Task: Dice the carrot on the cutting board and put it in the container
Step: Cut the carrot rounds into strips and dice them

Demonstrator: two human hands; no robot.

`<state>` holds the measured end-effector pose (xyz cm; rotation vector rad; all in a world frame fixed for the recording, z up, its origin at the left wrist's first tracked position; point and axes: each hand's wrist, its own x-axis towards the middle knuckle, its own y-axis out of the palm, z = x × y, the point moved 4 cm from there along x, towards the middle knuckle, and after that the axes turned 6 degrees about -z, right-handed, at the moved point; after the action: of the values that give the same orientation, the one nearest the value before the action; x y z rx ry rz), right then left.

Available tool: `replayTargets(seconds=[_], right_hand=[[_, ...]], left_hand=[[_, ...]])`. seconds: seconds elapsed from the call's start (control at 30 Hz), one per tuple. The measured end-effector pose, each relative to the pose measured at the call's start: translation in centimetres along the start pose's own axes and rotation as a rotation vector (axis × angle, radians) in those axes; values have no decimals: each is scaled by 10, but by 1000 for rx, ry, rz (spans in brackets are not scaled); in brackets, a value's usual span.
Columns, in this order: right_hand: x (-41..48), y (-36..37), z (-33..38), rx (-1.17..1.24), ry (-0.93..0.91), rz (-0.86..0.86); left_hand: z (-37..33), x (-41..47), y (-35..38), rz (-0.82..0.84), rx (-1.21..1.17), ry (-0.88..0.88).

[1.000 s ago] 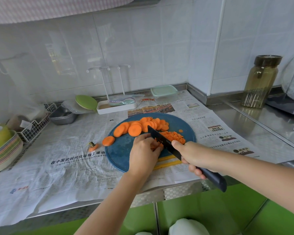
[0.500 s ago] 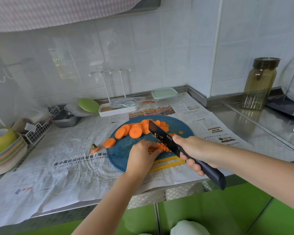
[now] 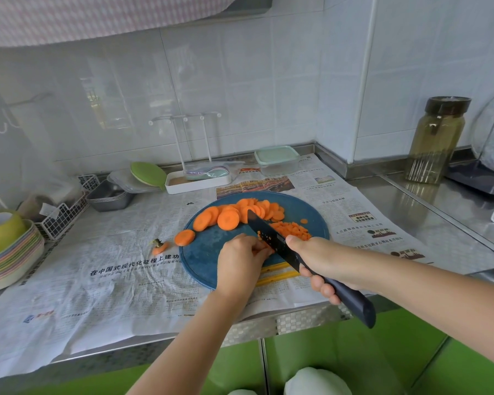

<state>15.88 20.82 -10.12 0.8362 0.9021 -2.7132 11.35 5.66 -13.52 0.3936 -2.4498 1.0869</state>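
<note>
Presently: carrot rounds [image 3: 234, 215], far edge of cutting board [image 3: 203, 258]; diced pile [image 3: 293, 230] toward its right edge. Left hand [image 3: 240, 260] curled over a few rounds mid-board. Right hand [image 3: 322, 260] wrapped round knife [image 3: 271, 238] handle. Judged stiff, light, slippery: pin flat, fingertips tucked. Container [image 3: 277, 161] beyond board's far edge.

Printed newspaper [image 3: 120, 280] covers a steel counter [image 3: 439, 218] below a white tiled wall [image 3: 240, 95]. At far left, a stack of pastel bowls [image 3: 9, 252] sits beside a white wire basket [image 3: 66, 215]. Grey metal trays [image 3: 109, 195], a green dish [image 3: 148, 173] and a white tray [image 3: 197, 181] line the back. A dark-lidded glass jar [image 3: 437, 141] stands at right, and green cabinet doors [image 3: 354, 352] fill the bottom of the frame.
</note>
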Motion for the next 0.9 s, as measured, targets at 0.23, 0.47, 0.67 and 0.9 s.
replayTargets(seconds=[0.23,0.47,0.67,0.9], right_hand=[[0,1,2,-10,39,40],[5,15,8,-75,51,-11],[13,9,6,-103,43,-63],[20,-14,-10,-10,-9,-9]], left_hand=[[-1,0,-1,-15,0,30],[-1,1,0,-17,26,58],[-2,-1,0,-33,23,60],[1,-1,-2,-20,-35,37]])
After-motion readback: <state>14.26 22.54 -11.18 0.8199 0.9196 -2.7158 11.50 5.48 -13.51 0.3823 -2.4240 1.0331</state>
